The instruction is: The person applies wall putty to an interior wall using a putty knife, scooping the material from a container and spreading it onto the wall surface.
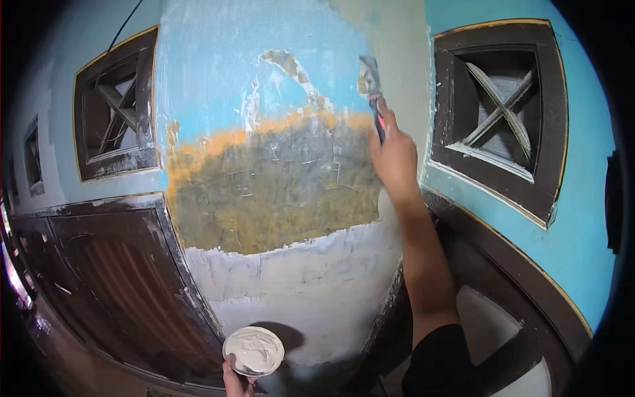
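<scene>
My right hand (395, 155) is raised against the upper right of the wall and wraps round the dark and red handle of a putty knife (369, 75). The knife's blade points up, at the light blue paint near a grey-beige strip. Low in front of the wall, my left hand (238, 379) grips a round tub (254, 351) of off-white filler paste by its side and underside. The wall (278, 178) has peeled blue paint on top, an orange edge, a bare grey-brown patch in the middle and whitish filler below.
Dark-framed vents with crossed slats flank the wall, one on the left (119, 106) and one on the right (499, 109). Beneath the left vent stands a dark brown wooden door (119, 284). Dark woodwork (503, 264) lies at the lower right, behind my right arm.
</scene>
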Demonstrator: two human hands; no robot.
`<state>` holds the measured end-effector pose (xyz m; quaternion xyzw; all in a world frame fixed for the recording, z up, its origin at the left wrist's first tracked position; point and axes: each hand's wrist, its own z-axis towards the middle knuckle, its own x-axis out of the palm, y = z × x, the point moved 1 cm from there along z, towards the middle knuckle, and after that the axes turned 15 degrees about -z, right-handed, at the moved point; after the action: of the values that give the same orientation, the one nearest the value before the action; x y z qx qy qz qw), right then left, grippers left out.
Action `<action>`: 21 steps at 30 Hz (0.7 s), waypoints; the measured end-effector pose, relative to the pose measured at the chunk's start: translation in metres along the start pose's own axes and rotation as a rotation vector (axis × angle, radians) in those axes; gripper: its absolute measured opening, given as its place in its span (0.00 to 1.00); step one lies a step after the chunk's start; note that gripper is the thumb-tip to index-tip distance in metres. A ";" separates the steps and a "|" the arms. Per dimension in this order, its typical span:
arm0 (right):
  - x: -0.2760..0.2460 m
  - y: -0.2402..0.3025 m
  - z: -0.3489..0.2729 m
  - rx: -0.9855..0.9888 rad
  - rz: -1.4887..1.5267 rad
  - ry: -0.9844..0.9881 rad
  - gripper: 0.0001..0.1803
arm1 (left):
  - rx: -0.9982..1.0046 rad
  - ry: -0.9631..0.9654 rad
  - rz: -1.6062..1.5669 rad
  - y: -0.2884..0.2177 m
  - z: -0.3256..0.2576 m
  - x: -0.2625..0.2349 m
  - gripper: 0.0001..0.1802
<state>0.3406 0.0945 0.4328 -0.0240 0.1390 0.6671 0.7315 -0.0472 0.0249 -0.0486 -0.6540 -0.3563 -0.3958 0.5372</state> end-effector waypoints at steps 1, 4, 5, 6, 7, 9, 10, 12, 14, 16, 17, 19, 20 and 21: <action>0.001 -0.009 -0.008 0.007 -0.011 0.000 0.26 | 0.002 -0.100 0.006 0.002 -0.004 0.020 0.31; -0.007 -0.013 0.000 -0.030 0.160 -0.203 0.25 | 0.047 -0.239 0.016 0.004 -0.015 0.065 0.30; -0.015 -0.002 0.023 -0.016 0.233 -0.235 0.25 | -0.006 -0.091 0.046 -0.001 -0.008 0.038 0.30; -0.023 0.011 0.048 -0.029 0.225 -0.220 0.24 | 0.001 -0.095 0.044 -0.001 -0.007 0.030 0.30; -0.035 0.020 0.076 -0.040 0.206 -0.209 0.23 | -0.005 -0.092 0.066 -0.001 -0.004 0.027 0.30; -0.045 0.027 0.127 -0.069 0.092 -0.240 0.23 | 0.006 -0.229 0.102 0.004 -0.004 0.051 0.30; -0.047 0.030 0.141 -0.067 0.089 -0.244 0.23 | 0.005 -0.225 0.104 0.007 -0.006 0.061 0.30; -0.048 0.029 0.154 -0.095 -0.109 -0.180 0.25 | 0.025 -0.280 0.194 0.011 -0.007 0.070 0.33; -0.034 0.031 0.129 -0.134 -0.111 -0.127 0.26 | 0.024 -0.254 0.208 0.012 0.000 0.056 0.36; -0.021 0.031 0.076 -0.059 -0.139 0.007 0.25 | -0.018 -0.212 0.082 0.010 0.000 0.057 0.29; -0.013 0.029 0.047 0.007 -0.170 0.100 0.25 | -0.002 -0.214 0.058 0.010 -0.001 0.051 0.28; 0.003 0.001 -0.002 -0.004 -0.052 0.021 0.25 | -0.010 -0.209 0.060 0.011 0.002 0.049 0.28; 0.000 -0.004 -0.005 -0.001 -0.052 0.025 0.25 | -0.003 -0.211 0.062 0.007 0.002 0.048 0.28; -0.004 -0.008 -0.007 0.006 0.018 -0.049 0.26 | -0.009 -0.194 0.052 0.005 0.002 0.044 0.28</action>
<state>0.3472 0.0881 0.4256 -0.0044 0.1231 0.6735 0.7288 -0.0239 0.0276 -0.0116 -0.7009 -0.3878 -0.3179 0.5072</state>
